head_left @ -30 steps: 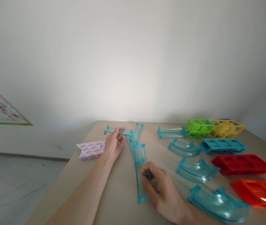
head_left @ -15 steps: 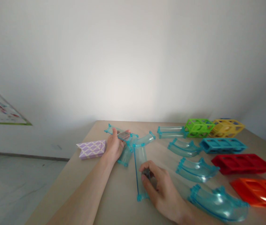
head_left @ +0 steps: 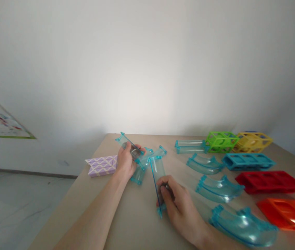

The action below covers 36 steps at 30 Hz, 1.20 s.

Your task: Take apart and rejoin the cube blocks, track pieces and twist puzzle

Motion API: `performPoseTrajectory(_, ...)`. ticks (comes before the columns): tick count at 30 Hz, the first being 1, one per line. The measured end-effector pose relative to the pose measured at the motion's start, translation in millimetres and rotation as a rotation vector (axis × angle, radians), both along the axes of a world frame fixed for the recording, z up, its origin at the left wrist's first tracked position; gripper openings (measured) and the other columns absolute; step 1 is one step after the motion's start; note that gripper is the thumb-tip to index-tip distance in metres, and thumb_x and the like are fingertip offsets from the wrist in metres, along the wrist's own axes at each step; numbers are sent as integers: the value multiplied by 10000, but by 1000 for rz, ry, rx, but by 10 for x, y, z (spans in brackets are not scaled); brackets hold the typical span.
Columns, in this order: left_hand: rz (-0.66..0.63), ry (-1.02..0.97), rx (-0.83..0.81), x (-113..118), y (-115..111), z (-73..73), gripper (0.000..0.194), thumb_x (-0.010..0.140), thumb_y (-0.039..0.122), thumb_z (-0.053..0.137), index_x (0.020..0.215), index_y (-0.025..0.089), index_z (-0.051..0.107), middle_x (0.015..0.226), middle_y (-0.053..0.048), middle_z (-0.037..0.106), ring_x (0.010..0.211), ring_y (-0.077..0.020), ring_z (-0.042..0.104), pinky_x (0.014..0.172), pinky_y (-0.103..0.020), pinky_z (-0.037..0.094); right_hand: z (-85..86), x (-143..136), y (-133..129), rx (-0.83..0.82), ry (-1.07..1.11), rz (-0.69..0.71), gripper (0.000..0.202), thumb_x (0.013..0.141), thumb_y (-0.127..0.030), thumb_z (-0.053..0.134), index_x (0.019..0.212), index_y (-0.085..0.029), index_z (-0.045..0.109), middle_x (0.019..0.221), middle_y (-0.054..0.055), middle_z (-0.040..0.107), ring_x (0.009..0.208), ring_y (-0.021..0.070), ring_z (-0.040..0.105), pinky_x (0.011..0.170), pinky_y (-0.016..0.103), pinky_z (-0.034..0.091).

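My left hand [head_left: 126,161] is closed around a clear blue track piece [head_left: 123,140], which slants up to the left above the table. In the fingers of my right hand [head_left: 180,205] is a long straight clear blue track piece [head_left: 158,168], its far end near the middle of the table. Between the hands, a smaller clear blue piece [head_left: 153,155] reaches right from the left-hand piece; whether the ends are joined I cannot tell. Under these lies one more clear blue track piece [head_left: 137,175], partly covered.
At left on the table [head_left: 134,222] lies a purple patterned packet [head_left: 102,166]. On the right are a straight clear track [head_left: 191,147], several curved clear tracks [head_left: 220,188], and green [head_left: 221,141], yellow [head_left: 254,141], teal [head_left: 249,161], red [head_left: 269,182] and orange [head_left: 288,212] frame blocks. A wall stands behind.
The left-hand piece has tilted, its far end rising. The right-hand piece has turned, its near end swinging right and up, and the smaller piece between has shifted slightly left.
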<state>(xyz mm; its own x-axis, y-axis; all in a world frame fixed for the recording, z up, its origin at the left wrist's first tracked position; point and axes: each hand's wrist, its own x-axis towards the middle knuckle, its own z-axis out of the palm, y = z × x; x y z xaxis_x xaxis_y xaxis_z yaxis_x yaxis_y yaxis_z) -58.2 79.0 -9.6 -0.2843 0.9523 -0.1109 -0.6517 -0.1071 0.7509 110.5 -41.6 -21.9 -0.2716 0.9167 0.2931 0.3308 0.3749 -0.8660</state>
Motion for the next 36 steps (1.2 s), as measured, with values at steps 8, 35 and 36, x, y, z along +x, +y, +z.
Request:
performPoseTrajectory(8,-12,70,-45,-4,-56,48,199,933,400,494,939,202,480,733,-18,678,487,-149,656,397,-188,453,-89,-58,39,-403,46,-72,222,955,-318,341,1122,-228,456,763,-40,566,367,107,602,312,187,445)
performPoseTrajectory(35,-903,-99,169,223,-598,144,257,891,400,474,759,182,506,592,16,517,354,-102,469,335,-216,417,-56,19,-25,-10,441,-143,165,1020,-391,364,1041,-266,470,723,-29,469,627,138,435,584,256,388)
performPoseTrajectory(36,-931,-110,138,250,-608,137,333,904,469,432,746,183,497,585,15,509,354,-101,461,336,-215,411,-31,14,-28,-19,462,-126,166,1018,-394,369,1039,-265,472,702,-33,470,607,138,438,572,254,391)
